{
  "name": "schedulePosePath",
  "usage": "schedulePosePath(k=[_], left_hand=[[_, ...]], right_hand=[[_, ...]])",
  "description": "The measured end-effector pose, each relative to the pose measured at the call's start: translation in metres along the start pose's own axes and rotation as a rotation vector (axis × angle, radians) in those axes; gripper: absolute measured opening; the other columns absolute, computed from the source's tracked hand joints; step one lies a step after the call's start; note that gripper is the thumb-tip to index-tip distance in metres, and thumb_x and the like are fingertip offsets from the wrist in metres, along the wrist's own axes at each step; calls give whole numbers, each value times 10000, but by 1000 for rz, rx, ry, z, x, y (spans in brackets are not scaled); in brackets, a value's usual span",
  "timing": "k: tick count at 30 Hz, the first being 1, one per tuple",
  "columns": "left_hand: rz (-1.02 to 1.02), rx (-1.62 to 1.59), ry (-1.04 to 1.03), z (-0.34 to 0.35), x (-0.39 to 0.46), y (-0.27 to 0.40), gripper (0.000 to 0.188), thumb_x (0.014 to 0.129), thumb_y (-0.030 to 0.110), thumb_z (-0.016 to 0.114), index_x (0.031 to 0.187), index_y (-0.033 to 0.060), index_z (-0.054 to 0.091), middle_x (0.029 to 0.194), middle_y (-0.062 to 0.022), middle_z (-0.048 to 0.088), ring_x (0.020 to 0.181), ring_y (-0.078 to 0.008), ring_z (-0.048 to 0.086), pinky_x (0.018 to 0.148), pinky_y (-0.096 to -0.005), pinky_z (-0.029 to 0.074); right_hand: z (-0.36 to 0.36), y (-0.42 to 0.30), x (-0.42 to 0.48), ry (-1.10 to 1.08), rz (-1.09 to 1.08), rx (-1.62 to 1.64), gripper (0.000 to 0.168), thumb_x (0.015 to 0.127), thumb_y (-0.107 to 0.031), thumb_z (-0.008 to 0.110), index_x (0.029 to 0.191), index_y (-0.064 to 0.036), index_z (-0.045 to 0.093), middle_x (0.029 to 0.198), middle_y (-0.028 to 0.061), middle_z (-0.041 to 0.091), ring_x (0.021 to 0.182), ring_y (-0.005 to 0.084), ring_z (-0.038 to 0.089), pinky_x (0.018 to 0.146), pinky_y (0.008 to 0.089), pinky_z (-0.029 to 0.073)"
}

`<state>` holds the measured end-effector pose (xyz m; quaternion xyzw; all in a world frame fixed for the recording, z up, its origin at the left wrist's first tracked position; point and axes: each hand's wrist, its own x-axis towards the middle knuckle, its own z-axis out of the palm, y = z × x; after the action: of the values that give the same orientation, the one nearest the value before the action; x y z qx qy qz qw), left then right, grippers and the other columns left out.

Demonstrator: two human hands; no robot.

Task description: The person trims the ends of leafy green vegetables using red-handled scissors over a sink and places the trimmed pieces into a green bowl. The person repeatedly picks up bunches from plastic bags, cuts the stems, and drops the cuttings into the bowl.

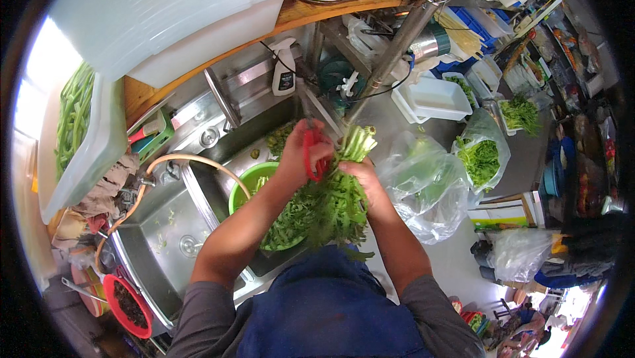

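Observation:
My left hand (299, 152) grips red-handled scissors (314, 157), whose blades look blurred and point away from me. Just to the right, my right hand (361, 175) is closed around a bunch of leafy greens (347, 199). The pale cut stems stick up above my fingers, and the leaves hang down. Below and left of the bunch, a green plastic basin (238, 191) stands in the sink and holds more leafy greens (287, 224). The leaves in my hand hide part of the basin.
A steel double sink (154, 229) lies left, with a tan hose (173, 157) arching over it. A spray bottle (284, 72) stands behind. On the counter at right are clear plastic bags (426, 194), white trays (436, 100) and bagged greens (478, 162). A wooden shelf (292, 13) holds white containers (178, 15).

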<state>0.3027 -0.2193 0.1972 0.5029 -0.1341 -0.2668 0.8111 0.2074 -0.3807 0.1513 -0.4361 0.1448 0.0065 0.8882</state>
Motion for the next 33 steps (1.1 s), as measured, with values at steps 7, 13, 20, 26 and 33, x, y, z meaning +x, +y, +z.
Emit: schedulePosePath(k=[7,13,20,26,33], left_hand=[[201,691,114,-66,31,-10,459,828,48,716,1214,40,468,917,-131,682,771,-218,673,698,-360,541],[201,822,96,-77,27,-4,527,820,167,798,1220,26,484,884,-111,684,769,-172,642,736,-335,517],[79,563,-169,-17,-23,34,744,712,384,893,1215,38,468,891,-117,686,815,-237,679,742,-369,517],[53,925,-85,-2,-46,45,877,599,459,919,1258,115,452,987,-167,692,935,-412,671,780,-449,521],[158,718,-34,-19,-53,19,763,687,216,913,1265,51,444,1045,-168,664,981,-244,666,811,-374,512]], right_hand=[[-15,-3,-8,-312,-88,245,717,702,-161,772,1342,-88,458,983,74,591,939,236,584,853,405,473],[3,-13,-12,-343,-131,256,691,712,-210,776,1319,-157,450,947,24,535,837,201,520,817,420,433],[-2,-3,-4,-303,-75,251,748,723,-127,757,1391,-92,423,1102,100,590,1030,287,592,913,453,491],[0,3,2,-169,85,209,786,698,-135,671,1430,-51,396,1240,153,603,1119,312,609,978,410,490],[49,-14,-7,-238,-50,162,976,578,-129,620,1502,-39,319,1285,198,573,1175,368,578,1055,446,444]])
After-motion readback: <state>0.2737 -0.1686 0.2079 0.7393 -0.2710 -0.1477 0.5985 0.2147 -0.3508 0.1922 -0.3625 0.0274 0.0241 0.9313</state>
